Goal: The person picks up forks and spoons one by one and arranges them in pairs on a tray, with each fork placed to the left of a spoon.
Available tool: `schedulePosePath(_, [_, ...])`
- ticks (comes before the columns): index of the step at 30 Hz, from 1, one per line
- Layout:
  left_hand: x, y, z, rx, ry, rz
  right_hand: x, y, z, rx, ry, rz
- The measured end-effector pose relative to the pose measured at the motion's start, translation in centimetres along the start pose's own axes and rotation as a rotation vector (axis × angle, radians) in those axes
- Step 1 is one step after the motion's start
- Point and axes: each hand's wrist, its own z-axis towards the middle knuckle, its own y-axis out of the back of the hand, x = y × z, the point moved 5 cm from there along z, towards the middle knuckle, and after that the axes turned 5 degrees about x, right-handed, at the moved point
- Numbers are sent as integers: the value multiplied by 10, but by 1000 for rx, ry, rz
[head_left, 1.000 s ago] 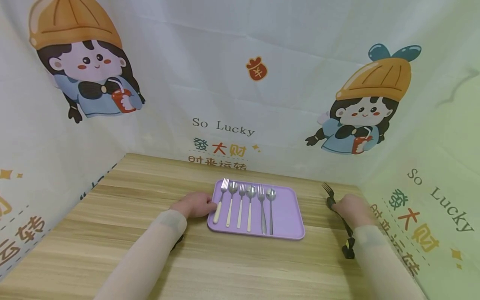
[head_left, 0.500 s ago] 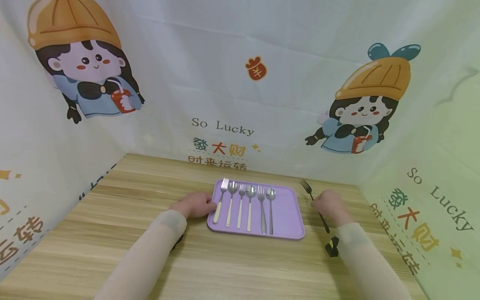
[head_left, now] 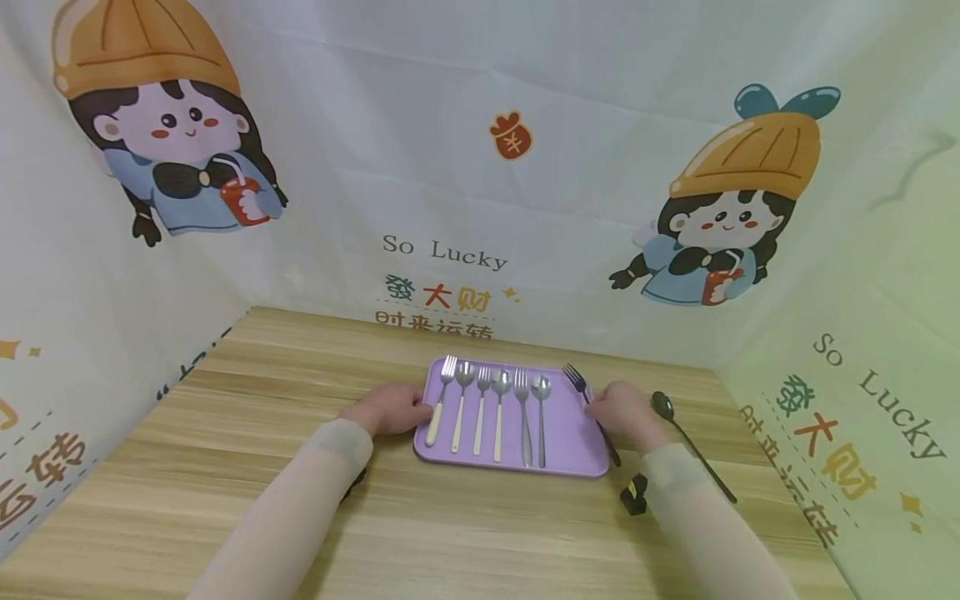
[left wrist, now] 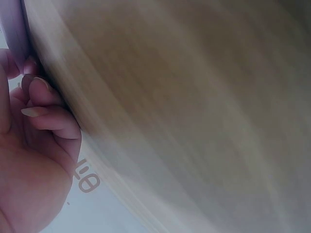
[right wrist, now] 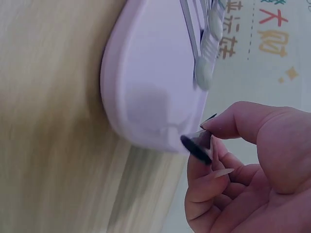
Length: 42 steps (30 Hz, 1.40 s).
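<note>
A purple tray [head_left: 573,433] lies on the table with silver and cream-handled forks and spoons in a row on it. My left hand [head_left: 387,408] pinches the tray's left edge between thumb and fingers; the left wrist view shows the curled fingers [left wrist: 51,121] at the rim. My right hand [head_left: 626,412] pinches a black fork [head_left: 576,379] by its handle over the tray's right edge, tines pointing away. In the right wrist view the black handle end [right wrist: 197,149] sticks out between thumb and fingers.
A black spoon [head_left: 693,446] lies on the wooden table [head_left: 480,533] right of the right hand. Printed cloth [head_left: 585,200] hangs behind the table and along both sides. A black wrist device [head_left: 633,494] sits under the right wrist.
My right hand has moved left with the black fork, from the table's right side to the tray's right edge. The black spoon now shows uncovered. My left hand has stayed at the tray.
</note>
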Motion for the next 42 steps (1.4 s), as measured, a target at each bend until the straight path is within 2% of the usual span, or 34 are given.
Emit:
schedulePosePath(6, [2,0,2,4,3,-10,7,-11,2,33,-60,56])
schedulePosePath(10, [2,-1,2,3,-4,1,9,-18,4,51,-98,63])
schedulePosePath(14, [1,0,0,3,1,-2,12,-22,5,34,-107,42])
schedulePosePath(28, [-1,0,-1,3,3,15,19,-32,8,-8,-58,11])
schedulePosePath(35, [0,-2,1,3,0,19,16,-35,11,-1,-71,39])
schedulePosePath(42, [0,-1,1,-2,-5,25,14,-28,10,-1,-71,87])
